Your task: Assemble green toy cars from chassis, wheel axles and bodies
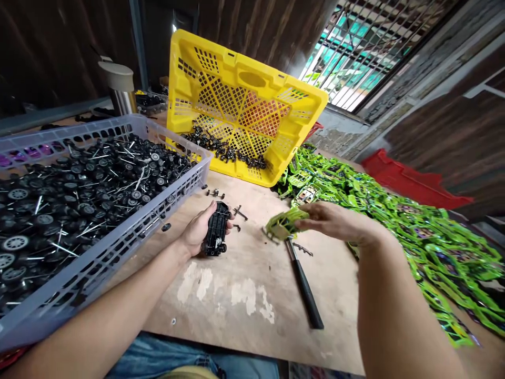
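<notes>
Now the left hand has its fingers curled round a black toy car base, over the table. The right hand pinches a blurry green toy car shell near the top of the hammer. It looks like time to match two parts. Next, the shell likely needs lining up with the base.
</notes>
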The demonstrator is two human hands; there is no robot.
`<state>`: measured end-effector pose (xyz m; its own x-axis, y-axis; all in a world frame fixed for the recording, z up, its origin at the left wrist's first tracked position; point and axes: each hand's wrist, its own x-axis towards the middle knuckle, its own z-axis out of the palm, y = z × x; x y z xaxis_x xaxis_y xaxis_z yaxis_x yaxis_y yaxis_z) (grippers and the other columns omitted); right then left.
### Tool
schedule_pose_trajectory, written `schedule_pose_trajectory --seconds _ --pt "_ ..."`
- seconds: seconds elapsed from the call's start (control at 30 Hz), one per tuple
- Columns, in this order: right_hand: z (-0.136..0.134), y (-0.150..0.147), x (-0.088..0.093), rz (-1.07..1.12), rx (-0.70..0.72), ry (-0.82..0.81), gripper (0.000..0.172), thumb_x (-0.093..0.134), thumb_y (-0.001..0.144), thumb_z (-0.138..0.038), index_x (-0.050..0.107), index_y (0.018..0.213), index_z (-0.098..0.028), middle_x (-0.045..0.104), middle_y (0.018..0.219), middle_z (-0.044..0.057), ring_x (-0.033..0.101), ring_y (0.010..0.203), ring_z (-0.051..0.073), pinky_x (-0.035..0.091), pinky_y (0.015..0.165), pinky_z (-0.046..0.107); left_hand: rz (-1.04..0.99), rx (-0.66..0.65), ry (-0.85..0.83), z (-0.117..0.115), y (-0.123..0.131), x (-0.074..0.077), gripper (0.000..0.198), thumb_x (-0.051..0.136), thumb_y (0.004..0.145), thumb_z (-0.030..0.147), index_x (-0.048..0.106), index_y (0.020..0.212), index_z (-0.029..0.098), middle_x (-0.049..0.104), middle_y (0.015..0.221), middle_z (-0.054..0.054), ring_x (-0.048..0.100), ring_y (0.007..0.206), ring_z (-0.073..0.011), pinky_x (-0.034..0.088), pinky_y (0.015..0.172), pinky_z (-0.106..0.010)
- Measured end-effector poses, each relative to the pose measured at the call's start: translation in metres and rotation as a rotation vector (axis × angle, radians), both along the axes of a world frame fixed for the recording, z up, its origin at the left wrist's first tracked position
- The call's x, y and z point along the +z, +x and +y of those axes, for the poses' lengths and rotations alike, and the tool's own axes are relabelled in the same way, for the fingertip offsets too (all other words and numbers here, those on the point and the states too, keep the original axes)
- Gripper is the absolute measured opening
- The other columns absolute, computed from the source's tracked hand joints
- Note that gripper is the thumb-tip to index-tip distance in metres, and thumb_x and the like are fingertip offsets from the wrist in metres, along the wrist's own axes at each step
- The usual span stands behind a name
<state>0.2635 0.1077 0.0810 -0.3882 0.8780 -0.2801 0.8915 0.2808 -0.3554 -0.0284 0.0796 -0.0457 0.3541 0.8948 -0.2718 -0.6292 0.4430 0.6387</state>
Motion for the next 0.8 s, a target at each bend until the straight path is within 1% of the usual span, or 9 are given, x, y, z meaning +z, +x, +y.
schedule_pose_trajectory --seconds 0.1,0.17,0.27,0.33,0.43,0.5,0.6,0.67,0.8 --pt "0.004 -0.012 0.001 -0.010 0.106 -0.261 0.038 0.067 0.077 -0.053 0.075 0.096 -0.022 0.072 0.079 0.001 0.064 0.070 0.018 0.048 0.065 0.026 0.022 -0.005 0.002 -0.001 0.000 0.001 0.038 0.043 0.097 0.042 0.063 0.103 0.010 0.071 0.086 -0.011 0.068 0.064 -0.0148 0.056 0.059 -0.024" --pt "0.007 -0.024 -0.016 -0.117 0.036 -0.135 0.042 0.069 0.078 -0.051 0.072 0.106 -0.020 0.073 0.094 0.006 0.067 0.081 0.021 0.050 0.073 0.028 0.040 0.011 0.014 -0.001 0.000 0.001 0.038 0.045 0.096 0.043 0.064 0.102 0.010 0.071 0.086 -0.011 0.068 0.066 -0.0151 0.057 0.061 -0.025" --pt "-0.001 -0.043 -0.051 -0.262 -0.226 0.178 0.049 0.055 0.089 -0.054 0.066 0.115 -0.014 0.069 0.106 0.016 0.067 0.090 0.026 0.050 0.079 0.035 0.120 0.064 0.053 -0.001 0.002 0.000 0.041 0.050 0.093 0.049 0.064 0.102 0.011 0.071 0.087 -0.010 0.069 0.067 -0.0154 0.055 0.059 -0.024" --pt "-0.016 -0.056 -0.075 -0.292 -0.335 0.208 0.053 0.044 0.093 -0.058 0.064 0.117 -0.014 0.069 0.102 0.018 0.068 0.088 0.028 0.051 0.076 0.037 0.179 0.097 0.096 -0.002 0.003 -0.003 0.047 0.053 0.090 0.055 0.064 0.104 0.012 0.072 0.088 -0.010 0.068 0.067 -0.0154 0.053 0.058 -0.023" --pt "-0.039 -0.075 -0.103 -0.310 -0.307 0.237 0.040 0.054 0.090 -0.050 0.063 0.117 -0.022 0.067 0.104 0.016 0.066 0.094 0.030 0.051 0.075 0.038 0.246 0.113 0.138 -0.003 0.006 -0.009 0.057 0.053 0.085 0.064 0.065 0.109 0.013 0.073 0.088 -0.009 0.069 0.070 -0.0156 0.052 0.061 -0.023" --pt "-0.048 -0.083 -0.115 -0.287 -0.300 0.287 0.037 0.051 0.093 -0.041 0.060 0.123 -0.021 0.066 0.105 0.016 0.065 0.099 0.030 0.051 0.079 0.039 0.277 0.120 0.160 -0.004 0.008 -0.013 0.064 0.051 0.084 0.068 0.064 0.113 0.013 0.073 0.087 -0.008 0.069 0.071 -0.0162 0.051 0.064 -0.024" --pt "-0.052 -0.086 -0.123 -0.181 -0.316 0.374 0.048 0.051 0.093 -0.041 0.053 0.133 -0.014 0.062 0.109 0.020 0.062 0.103 0.032 0.049 0.088 0.043 0.331 0.152 0.186 -0.005 0.009 -0.014 0.070 0.048 0.082 0.072 0.065 0.115 0.013 0.073 0.087 -0.009 0.069 0.075 -0.0176 0.051 0.067 -0.026" --pt "-0.051 -0.085 -0.125 -0.041 -0.292 0.408 0.051 0.060 0.087 -0.042 0.057 0.130 -0.015 0.059 0.113 0.019 0.061 0.104 0.032 0.049 0.092 0.046 0.353 0.183 0.192 -0.005 0.009 -0.011 0.072 0.047 0.082 0.074 0.065 0.115 0.013 0.073 0.087 -0.008 0.069 0.077 -0.0179 0.052 0.071 -0.026" --pt "-0.056 -0.091 -0.126 0.471 -0.358 0.392 0.046 0.058 0.088 -0.043 0.059 0.128 -0.020 0.060 0.119 0.015 0.061 0.106 0.028 0.050 0.094 0.045 0.358 0.206 0.210 -0.009 0.010 -0.006 0.071 0.045 0.083 0.073 0.066 0.115 0.013 0.074 0.088 -0.008 0.068 0.079 -0.0183 0.053 0.078 -0.028"
